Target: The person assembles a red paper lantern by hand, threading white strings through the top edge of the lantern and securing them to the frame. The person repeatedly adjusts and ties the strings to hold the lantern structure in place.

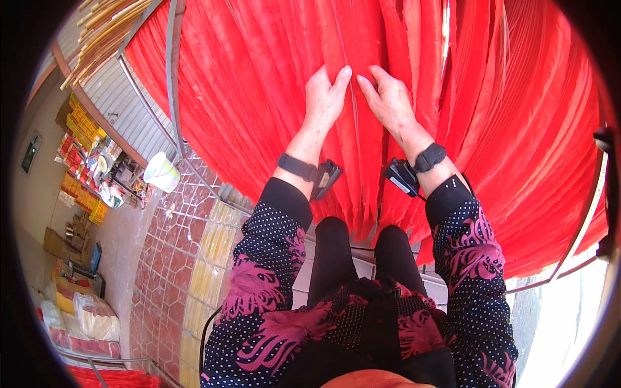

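Long, thin red strips (272, 97) hang in dense rows in front of me; whether they are cloth or paper I cannot tell. My left hand (325, 98) is closed at the edge of a strip, its thumb on top and its other fingers mostly hidden in the folds. Close by on the right, my right hand (389, 102) pinches the neighbouring strip between thumb and fingers. A narrow gap separates the two thumbs. Both wrists wear black straps with small dark devices.
Metal frame bars (173, 71) border the red strips at left. Thin bamboo sticks (107, 32) lie at the upper left. A white bucket (162, 172) stands by a doorway with stacked yellow and red packages (84, 126). Paving of red and yellow tiles (171, 258) runs beside my legs.
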Motion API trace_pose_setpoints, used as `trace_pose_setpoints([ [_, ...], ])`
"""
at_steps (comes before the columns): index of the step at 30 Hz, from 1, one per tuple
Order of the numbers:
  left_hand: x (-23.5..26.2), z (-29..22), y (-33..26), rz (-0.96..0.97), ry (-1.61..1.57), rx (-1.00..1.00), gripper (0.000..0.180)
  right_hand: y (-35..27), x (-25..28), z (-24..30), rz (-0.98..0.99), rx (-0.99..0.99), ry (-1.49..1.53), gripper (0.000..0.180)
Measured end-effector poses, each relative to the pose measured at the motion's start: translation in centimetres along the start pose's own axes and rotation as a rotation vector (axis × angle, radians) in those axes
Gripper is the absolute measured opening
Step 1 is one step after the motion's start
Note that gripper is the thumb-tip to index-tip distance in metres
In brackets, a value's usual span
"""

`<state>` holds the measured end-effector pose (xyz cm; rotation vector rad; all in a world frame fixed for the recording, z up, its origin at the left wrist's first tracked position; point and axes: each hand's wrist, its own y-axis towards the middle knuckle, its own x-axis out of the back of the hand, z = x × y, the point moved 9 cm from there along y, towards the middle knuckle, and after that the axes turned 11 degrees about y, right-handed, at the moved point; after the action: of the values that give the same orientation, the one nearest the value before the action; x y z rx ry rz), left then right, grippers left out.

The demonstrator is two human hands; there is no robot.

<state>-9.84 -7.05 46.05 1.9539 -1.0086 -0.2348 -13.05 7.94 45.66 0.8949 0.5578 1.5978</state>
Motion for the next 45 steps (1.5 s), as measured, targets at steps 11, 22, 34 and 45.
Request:
trace_pose_setpoints([
  [11, 1.8, 0.8, 4.1, 0.025, -0.043, 0.125, 0.018, 5.6, 1.9, 3.4, -0.079, 0.166, -0.058, 0.028],
  [22, 2.8, -3.6, 11.7, -0.004, -0.059, -0.03, 0.03, 10.2, 1.7, 7.3, -0.088, 0.24, -0.153, 0.033],
  [34, 5.1, -6.1, 14.6, -0.022, 0.243, 0.017, 0.034, 14.5, 3.8, 10.2, -0.147, 0.4, -0.227, 0.04],
  [45, 5.3, -9.1, 19.8, -0.043, 0.242, -0.1, 0.027, 19.1, 3.4, 13.0, -0.133, 0.446, -0.338, 0.017],
])
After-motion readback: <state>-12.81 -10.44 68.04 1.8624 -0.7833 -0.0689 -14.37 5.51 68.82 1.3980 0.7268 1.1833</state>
